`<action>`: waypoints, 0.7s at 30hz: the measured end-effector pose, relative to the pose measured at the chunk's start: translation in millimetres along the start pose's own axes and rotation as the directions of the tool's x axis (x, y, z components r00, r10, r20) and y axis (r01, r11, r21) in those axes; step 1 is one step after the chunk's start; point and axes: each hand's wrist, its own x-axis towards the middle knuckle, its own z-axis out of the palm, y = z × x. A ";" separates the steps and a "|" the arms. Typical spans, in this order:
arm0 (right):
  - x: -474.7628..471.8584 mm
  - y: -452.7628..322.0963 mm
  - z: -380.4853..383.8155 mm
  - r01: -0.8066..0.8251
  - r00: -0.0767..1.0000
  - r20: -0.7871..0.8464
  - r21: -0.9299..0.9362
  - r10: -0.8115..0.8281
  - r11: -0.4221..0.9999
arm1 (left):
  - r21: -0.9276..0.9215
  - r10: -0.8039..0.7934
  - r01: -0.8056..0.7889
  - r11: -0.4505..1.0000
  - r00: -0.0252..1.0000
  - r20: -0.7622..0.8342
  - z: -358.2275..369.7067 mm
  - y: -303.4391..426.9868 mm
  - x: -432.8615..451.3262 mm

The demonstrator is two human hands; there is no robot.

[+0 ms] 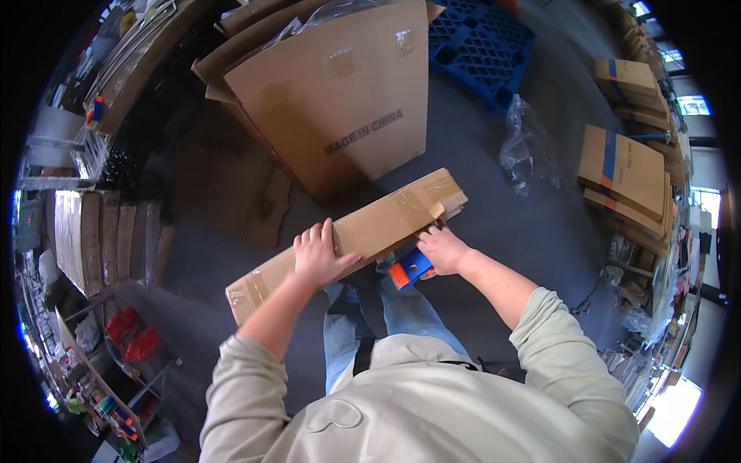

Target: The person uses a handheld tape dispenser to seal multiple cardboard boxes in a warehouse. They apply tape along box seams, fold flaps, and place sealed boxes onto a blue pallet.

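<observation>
A long, narrow cardboard box (376, 223) lies slantwise in front of me, its right end farther away than its left. Clear packing tape wraps it near both ends, and a small flap is lifted by the right end. My left hand (322, 254) presses on the box left of its middle, fingers over the far edge and thumb spread along the near side. Against the near side by the right end are the fingertips of my right hand (443, 249). That hand also holds a blue and orange tape dispenser (412, 269), partly hidden beneath it.
A large open carton (359, 87) with plastic film inside stands just beyond. Flattened cardboard (231, 179) lies on the floor left of it. Farther right are a blue plastic pallet (483, 49), a clear plastic bag (524, 144) and stacked cartons (628, 168). More cardboard (87, 243) leans at left.
</observation>
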 end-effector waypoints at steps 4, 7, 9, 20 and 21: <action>-14.4 -7.5 -1.4 0.058 0.996 -0.076 0.072 -0.052 0.996 | 0.166 0.097 -0.097 0.981 0.995 0.010 21.2 4.8 -23.8; -19.9 -11.1 3.4 0.069 0.995 -0.082 0.075 -0.063 0.995 | 0.235 0.114 -0.112 0.966 0.994 0.006 31.8 6.2 -25.0; -17.2 2.8 -3.6 0.095 0.993 -0.079 0.185 -0.082 0.978 | 0.226 0.078 -0.079 0.971 0.997 0.015 34.8 13.1 -15.9; -54.9 -18.8 -15.8 -0.033 0.570 -0.632 0.621 0.525 0.784 | 0.079 0.237 -0.223 0.972 0.913 -0.331 88.3 9.4 -39.4; -48.1 -18.5 -7.9 -0.072 0.548 -0.673 0.554 0.497 0.829 | 0.071 0.244 -0.234 0.970 0.912 -0.329 96.3 14.0 -43.7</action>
